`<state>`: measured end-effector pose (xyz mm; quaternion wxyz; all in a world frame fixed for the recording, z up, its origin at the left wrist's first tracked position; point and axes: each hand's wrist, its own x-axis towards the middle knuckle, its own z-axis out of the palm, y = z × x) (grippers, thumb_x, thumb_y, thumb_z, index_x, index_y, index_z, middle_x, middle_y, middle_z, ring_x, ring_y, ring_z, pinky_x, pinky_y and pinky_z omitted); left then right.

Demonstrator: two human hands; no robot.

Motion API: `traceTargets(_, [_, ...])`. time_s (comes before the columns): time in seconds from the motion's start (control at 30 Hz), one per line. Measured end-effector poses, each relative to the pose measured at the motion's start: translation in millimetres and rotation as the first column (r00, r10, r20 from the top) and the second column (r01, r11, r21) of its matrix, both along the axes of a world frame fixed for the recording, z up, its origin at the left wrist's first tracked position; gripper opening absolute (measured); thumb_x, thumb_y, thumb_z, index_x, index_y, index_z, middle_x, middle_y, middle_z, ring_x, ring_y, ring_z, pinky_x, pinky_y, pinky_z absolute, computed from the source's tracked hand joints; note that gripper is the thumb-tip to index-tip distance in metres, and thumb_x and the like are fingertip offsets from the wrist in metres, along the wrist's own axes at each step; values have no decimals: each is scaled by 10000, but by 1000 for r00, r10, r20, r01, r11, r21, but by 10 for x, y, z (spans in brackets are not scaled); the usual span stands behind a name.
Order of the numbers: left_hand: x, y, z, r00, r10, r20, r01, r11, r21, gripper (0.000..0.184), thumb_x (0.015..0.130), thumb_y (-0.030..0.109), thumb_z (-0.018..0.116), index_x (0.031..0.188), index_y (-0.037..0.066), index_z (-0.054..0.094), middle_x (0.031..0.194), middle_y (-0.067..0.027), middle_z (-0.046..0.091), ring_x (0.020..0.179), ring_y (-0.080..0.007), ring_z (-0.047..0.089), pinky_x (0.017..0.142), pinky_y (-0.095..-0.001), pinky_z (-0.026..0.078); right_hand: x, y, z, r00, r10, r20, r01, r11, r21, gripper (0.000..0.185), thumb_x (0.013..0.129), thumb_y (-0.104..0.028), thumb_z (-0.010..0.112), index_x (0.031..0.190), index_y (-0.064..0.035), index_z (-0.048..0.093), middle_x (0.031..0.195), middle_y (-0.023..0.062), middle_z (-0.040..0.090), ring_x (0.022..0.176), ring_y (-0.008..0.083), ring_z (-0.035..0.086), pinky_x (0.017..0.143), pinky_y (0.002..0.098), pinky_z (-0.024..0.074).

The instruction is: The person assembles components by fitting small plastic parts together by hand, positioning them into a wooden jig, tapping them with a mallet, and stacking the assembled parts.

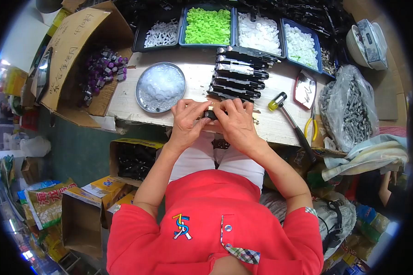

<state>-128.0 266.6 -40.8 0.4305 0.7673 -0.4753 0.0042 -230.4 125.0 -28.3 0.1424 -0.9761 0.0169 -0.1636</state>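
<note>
Left hand (187, 121): fingers and thumb bent, gripping a small dark part (210, 114) at the fingertips.
Right hand (237, 121): closed on the same part from the other side; fingers curled over, thumb against it.
Small dark part: one, between the two hands, at the near edge of the worktop (197, 68); mostly covered by fingers, details not legible.
Round metal dish (142, 101): one, just beyond and left of the left hand, holding clear, whitish pieces.
Black parts (238, 75): several, in a row directly beyond the right hand.
Hammer (294, 124): one, black handle, yellow-faced head, to the right of the right hand.
Yellow-handled tool (315, 130): one, farther right, beside the hammer.
Green pieces (208, 26): one tray's worth, well beyond both hands.
Cardboard box (73, 50): one, well left of the left hand, with purple pieces (106, 68) inside.
</note>
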Motion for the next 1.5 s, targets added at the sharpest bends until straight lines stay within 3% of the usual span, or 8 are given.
traceTargets(0.17, [33, -13, 70, 986, -83, 143, 68, 992, 108, 434, 683, 21, 638, 1090, 171, 620, 938, 3, 579, 930, -204, 462, 840, -354, 278, -121, -157, 42, 1000, 12, -5, -11, 990, 143, 326, 746, -150, 634, 1053, -83, 553, 989, 82, 505, 942, 243, 449, 770, 392, 308])
traceTargets(0.43, [50, -65, 125, 907, -261, 329, 187, 953, 239, 465, 660, -37, 560, 1037, 225, 632, 937, -42, 506, 913, -218, 446, 797, -380, 271, -822, -788, -165, 770, -638, 21, 627, 750, -212, 281, 791, -141, 600, 1060, -76, 550, 968, 102, 521, 920, 268, 478, 755, 400, 338])
traceTargets(0.57, [35, -104, 174, 887, -316, 335, 216, 928, 304, 522, 655, -52, 545, 1067, 259, 616, 940, -45, 503, 898, -224, 439, 776, -377, 272, -835, -856, -251, 802, -598, -15, 577, 780, -242, 181, 821, -94, 552, 995, -45, 545, 885, 99, 513, 879, 280, 495, 721, 386, 361])
traceTargets(0.77, [-9, -150, 292, 814, -434, 386, 196, 831, 520, 608, 702, -44, 507, 1189, 318, 529, 1084, -71, 478, 909, -234, 424, 762, -362, 276, -819, -455, 247, 956, -294, 6, 264, 869, 419, 153, 839, -42, 514, 985, -4, 539, 775, 161, 513, 704, 366, 530, 610, 417, 422])
traceTargets(1.17, [12, -159, 292, 739, -493, 459, 166, 794, 585, 507, 725, 91, 592, 1186, 294, 532, 1095, -79, 463, 993, -236, 424, 767, -385, 297, -688, -202, 532, 957, -274, 100, 238, 931, 275, 98, 839, -119, 498, 875, -32, 474, 759, 154, 561, 596, 355, 561, 532, 451, 442])
traceTargets(1.23, [16, -178, 258, 750, -484, 451, 185, 807, 560, 486, 736, 101, 580, 1182, 291, 535, 1091, -78, 463, 996, -235, 424, 765, -386, 296, -640, -239, 267, 944, -249, -216, 270, 960, 75, 116, 851, -141, 497, 859, -29, 471, 734, 148, 559, 586, 345, 564, 513, 435, 446])
traceTargets(1.4, [11, -186, 291, 764, -474, 438, 185, 811, 554, 454, 747, 106, 562, 1166, 280, 551, 1076, -81, 466, 995, -231, 424, 752, -383, 298, -637, -225, 399, 974, -225, 21, 216, 957, 195, 110, 840, -141, 507, 855, -37, 477, 702, 154, 567, 571, 335, 576, 486, 409, 452])
traceTargets(1.5, [26, -211, 257, 757, -473, 451, 195, 822, 535, 497, 687, 84, 615, 1141, 280, 567, 1066, -86, 467, 985, -241, 430, 745, -376, 322, -642, -222, 322, 927, -270, -262, 297, 952, 71, 109, 872, -157, 488, 891, -50, 482, 755, 167, 583, 612, 364, 561, 526, 451, 431])
